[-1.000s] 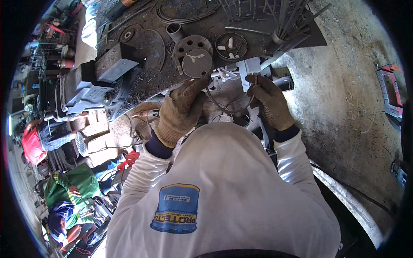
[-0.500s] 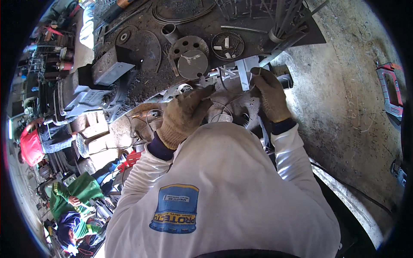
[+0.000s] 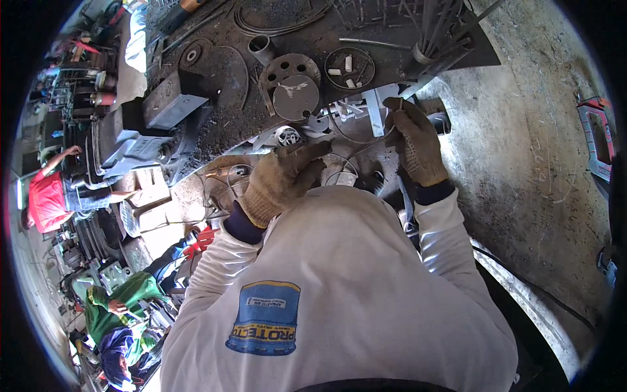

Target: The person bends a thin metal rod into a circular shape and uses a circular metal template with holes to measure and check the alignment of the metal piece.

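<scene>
Both my hands wear brown knit work gloves and are raised just below the bench edge. My left hand (image 3: 282, 175) has its fingers bent together, tips pointing right; what they hold, if anything, is hard to make out. Thin curved wire (image 3: 345, 158) shows just right of its fingertips. My right hand (image 3: 418, 145) is closed, with the fingers curled round one end of a thin curved rod (image 3: 356, 141) that bows leftward between my hands. A flat pale metal bar (image 3: 374, 112) stands out from the bench edge beside my right fingertips.
The dark, gritty bench (image 3: 215, 29) carries a vise (image 3: 140, 134), a round plate with holes (image 3: 289, 70), a grey disc (image 3: 296, 98), a dish with white pieces (image 3: 349, 68) and a holder of rods (image 3: 418, 60). People (image 3: 49, 202) work at left. A red-black tool (image 3: 595, 140) lies right.
My view has shifted slightly. My hands stay in nearly the same pose, and the curved rod shows more fully between them. The person in red at left has raised an arm.
</scene>
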### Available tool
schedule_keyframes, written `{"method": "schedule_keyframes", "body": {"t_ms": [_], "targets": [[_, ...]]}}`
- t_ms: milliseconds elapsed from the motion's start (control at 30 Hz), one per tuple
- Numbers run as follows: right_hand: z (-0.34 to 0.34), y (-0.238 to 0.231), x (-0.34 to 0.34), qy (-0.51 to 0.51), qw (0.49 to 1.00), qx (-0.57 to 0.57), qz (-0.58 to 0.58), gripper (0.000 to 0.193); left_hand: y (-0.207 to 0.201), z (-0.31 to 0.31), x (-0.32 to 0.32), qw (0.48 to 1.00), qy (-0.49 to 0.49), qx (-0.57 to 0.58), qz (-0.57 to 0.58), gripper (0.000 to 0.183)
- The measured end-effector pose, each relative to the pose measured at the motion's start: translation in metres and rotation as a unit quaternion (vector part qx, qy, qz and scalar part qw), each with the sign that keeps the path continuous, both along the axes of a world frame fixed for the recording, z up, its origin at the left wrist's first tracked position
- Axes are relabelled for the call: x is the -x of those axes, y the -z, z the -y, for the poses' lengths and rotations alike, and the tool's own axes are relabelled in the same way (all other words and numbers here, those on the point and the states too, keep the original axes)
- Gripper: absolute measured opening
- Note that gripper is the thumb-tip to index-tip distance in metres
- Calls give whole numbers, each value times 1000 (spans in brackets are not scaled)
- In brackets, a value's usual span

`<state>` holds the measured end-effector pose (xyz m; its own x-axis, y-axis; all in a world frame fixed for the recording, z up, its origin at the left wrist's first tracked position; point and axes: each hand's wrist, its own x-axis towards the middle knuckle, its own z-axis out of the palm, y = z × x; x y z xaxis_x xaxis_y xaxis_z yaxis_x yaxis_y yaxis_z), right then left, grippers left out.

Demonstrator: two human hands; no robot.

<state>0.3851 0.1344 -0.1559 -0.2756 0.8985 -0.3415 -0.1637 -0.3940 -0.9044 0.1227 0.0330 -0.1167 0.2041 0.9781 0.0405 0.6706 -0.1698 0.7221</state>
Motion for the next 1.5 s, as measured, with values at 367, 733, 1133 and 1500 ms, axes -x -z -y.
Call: {"method": "schedule_keyframes", "body": {"t_ms": [367,733,1133,1500], "targets": [[-16,20,17,64,998,-20,-8,31,2,0,-1,999,27,-38,-17,29],[-22,31,30,94,995,19,-35,28,-3,-1,-3,998,26,-9,-51,29],[-39,23,37,92,994,24,-52,22,11,-6,5,995,71,-45,-56,30],[-51,17,56,122,992,-4,13,37,5,-9,-1,998,45,-30,-34,29]]}}
